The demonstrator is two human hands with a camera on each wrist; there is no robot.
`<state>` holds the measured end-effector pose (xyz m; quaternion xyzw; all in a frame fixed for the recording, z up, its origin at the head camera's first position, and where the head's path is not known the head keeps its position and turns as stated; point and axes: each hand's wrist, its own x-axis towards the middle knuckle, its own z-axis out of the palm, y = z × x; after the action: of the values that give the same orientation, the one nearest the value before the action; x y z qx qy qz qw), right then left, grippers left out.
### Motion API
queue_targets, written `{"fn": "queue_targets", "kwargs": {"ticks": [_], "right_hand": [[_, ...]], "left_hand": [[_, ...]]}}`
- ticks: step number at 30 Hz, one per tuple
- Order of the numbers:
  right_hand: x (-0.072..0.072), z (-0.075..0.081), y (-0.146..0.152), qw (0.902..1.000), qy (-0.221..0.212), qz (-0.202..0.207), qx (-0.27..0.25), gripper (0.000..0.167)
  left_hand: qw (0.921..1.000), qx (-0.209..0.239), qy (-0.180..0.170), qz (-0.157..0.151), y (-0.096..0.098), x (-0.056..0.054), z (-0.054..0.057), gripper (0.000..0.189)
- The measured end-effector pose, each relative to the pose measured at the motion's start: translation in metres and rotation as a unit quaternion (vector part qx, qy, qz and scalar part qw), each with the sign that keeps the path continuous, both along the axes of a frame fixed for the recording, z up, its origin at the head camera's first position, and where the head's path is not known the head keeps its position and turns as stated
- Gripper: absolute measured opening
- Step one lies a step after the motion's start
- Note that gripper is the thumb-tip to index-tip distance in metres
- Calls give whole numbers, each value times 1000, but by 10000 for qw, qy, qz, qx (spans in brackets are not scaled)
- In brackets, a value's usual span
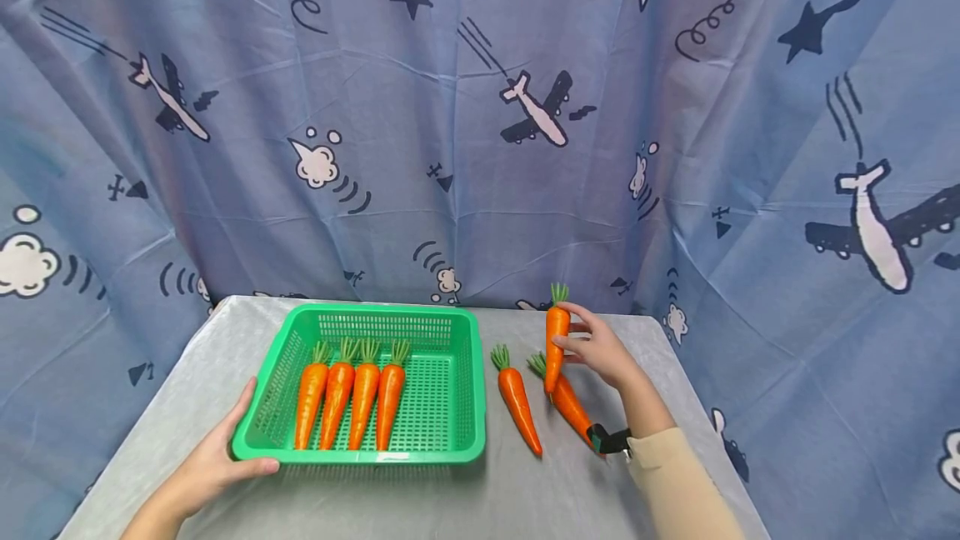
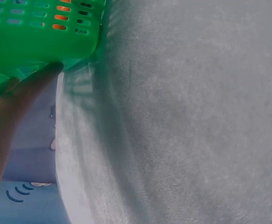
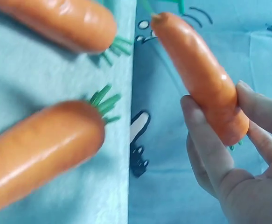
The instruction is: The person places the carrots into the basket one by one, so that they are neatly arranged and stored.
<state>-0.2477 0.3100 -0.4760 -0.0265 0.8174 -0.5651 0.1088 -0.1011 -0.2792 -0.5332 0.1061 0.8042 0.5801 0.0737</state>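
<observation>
My left hand (image 1: 206, 465) holds the near left corner of a green plastic basket (image 1: 480, 407), thumb at the front rim and fingers along the left side. Inside the basket several orange carrots (image 1: 363, 394) with green tops lie side by side. Raised over the table, a carrot (image 1: 557, 332) is pinched between the thumb and fingers of my right hand (image 1: 603, 352), its green top pointing away; the right wrist view shows this carrot (image 3: 201, 70) clearly. Below it lies another carrot (image 1: 572, 411), partly covered by the held one. One more carrot (image 1: 519, 411) lies between that and the basket.
A grey-white cloth covers the table (image 1: 390, 507). Blue patterned curtains (image 1: 465, 173) hang close behind and on both sides. A dark strap (image 1: 611, 440) is on my right wrist. The basket's right half shows its bare mesh floor.
</observation>
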Motion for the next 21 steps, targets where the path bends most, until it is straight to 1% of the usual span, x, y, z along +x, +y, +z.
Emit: {"fn": "queue_targets", "kwargs": {"ticks": [7,13,17,21], "right_hand": [[-1,18,-24,9989,135,148,-421,68],[-2,31,-49,9973,197,288,-646,68],[-4,36,-66,9965,225,349,-721,65],[-6,40,-82,9955,243,437,-808,62]], "left_hand": [[10000,34,-58,-1,0,0,0,120],[9997,160,-197,-60,0,0,1,119],[9998,151,-114,-44,0,0,1,119],[10000,37,14,-15,0,1,1,119]]}}
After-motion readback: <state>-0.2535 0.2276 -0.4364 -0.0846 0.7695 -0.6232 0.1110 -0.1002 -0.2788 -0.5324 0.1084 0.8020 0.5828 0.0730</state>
